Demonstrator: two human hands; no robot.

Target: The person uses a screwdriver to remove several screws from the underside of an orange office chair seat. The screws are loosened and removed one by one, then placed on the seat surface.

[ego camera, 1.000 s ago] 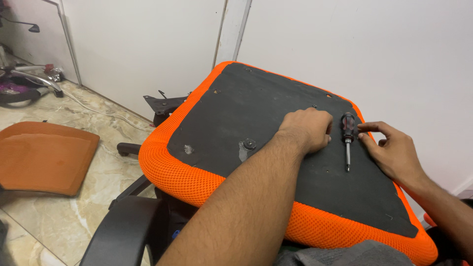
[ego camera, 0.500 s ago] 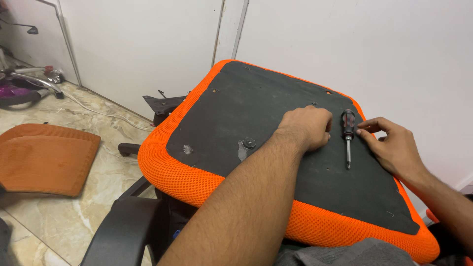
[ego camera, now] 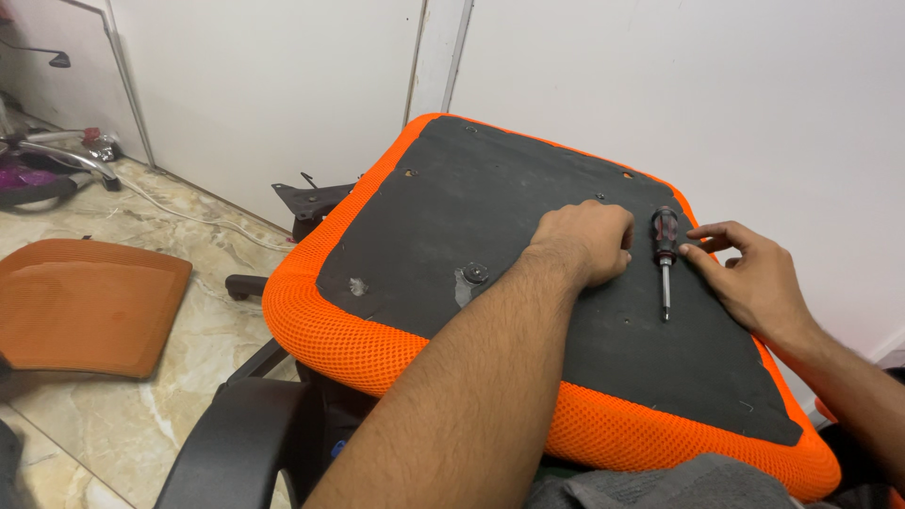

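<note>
Screwdriver point(ego camera: 665, 256) lies flat on the upturned seat point(ego camera: 452, 203), tip toward me, so it cannot roll; my left hand point(ego camera: 586, 240) rests curled shut just beside it, pinning the panel; my right hand point(ego camera: 749, 273) lies open, fingertips nearly touching the handle.

An orange mesh chair backrest point(ego camera: 87, 303) lies on the marble-patterned floor point(ego camera: 189, 311) at left. A chrome chair base point(ego camera: 57, 155) sits far left; a black armrest point(ego camera: 240, 443) is near.

Plain white walls point(ego camera: 283, 85) all round, glossy beige marble-look tile floor point(ego camera: 141, 405). An orange mesh chair backrest panel point(ego camera: 85, 302) lies flat on it, chrome chair legs point(ego camera: 57, 155) off in the corner.
</note>
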